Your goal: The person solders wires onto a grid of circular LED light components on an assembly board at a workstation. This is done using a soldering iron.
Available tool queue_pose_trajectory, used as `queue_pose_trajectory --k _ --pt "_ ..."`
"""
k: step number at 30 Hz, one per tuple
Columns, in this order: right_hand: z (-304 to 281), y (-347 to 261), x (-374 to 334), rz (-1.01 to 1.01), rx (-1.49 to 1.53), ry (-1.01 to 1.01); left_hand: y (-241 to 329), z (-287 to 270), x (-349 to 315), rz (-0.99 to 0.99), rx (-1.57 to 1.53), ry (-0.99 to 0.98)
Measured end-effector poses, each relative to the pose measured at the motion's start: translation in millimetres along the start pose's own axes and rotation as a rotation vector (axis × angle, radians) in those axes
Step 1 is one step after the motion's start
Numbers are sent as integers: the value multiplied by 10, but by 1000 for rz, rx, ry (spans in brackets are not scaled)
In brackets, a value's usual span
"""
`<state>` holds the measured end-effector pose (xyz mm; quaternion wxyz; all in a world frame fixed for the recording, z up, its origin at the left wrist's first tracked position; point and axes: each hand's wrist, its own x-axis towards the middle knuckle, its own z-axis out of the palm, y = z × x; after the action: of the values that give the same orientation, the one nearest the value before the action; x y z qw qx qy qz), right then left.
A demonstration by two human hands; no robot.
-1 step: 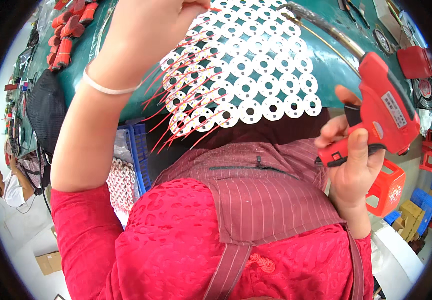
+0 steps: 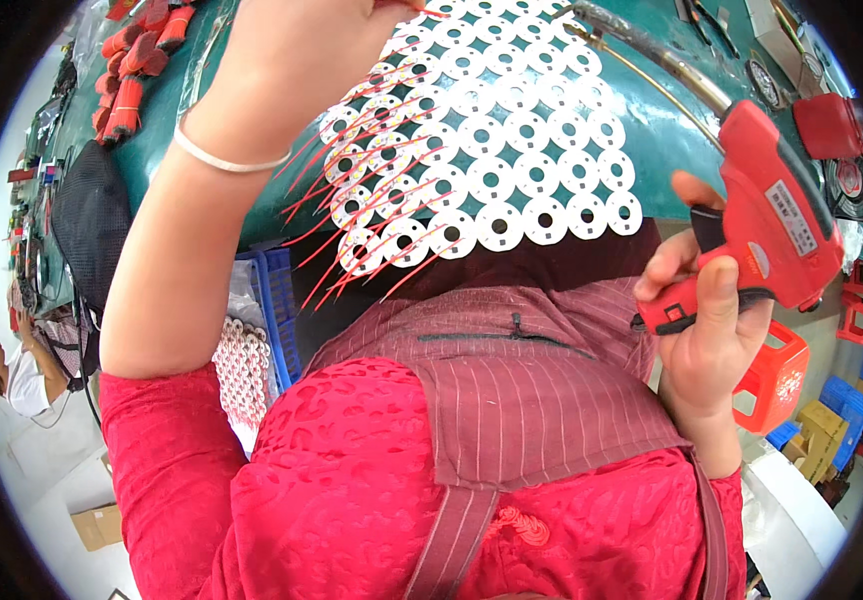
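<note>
My right hand is wrapped round the handle of a red soldering gun. The gun's metal barrel and thin brass solder-feed tube point up and left, the tip over the far right of a sheet of round white circuit boards. Each board has a hole in its middle. Red wires stick out from the boards on the left side, trailing toward me. At the top edge my left hand is closed on a red wire above the sheet's far left; its fingertips are partly cut off.
Bundles of red wire lie at the far left of the green table. Pliers-like tools and a red box are at the right. Below stand a blue crate and a red stool. Another person sits far left.
The soldering gun and my right hand have shifted very slightly to the right. My left forearm has moved a little; its hand stays at the top edge.
</note>
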<state>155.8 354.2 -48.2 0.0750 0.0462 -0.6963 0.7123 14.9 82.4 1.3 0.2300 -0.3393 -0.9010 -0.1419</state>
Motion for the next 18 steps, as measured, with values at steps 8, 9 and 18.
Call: queue_pose_trajectory --k 8,9,18 --pt "24 -224 345 -117 -92 -120 -381 468 56 143 123 139" --pt "47 -235 388 -77 -97 -108 -320 413 61 133 96 96" --pt "329 -84 630 55 30 -100 -393 462 48 155 112 71"
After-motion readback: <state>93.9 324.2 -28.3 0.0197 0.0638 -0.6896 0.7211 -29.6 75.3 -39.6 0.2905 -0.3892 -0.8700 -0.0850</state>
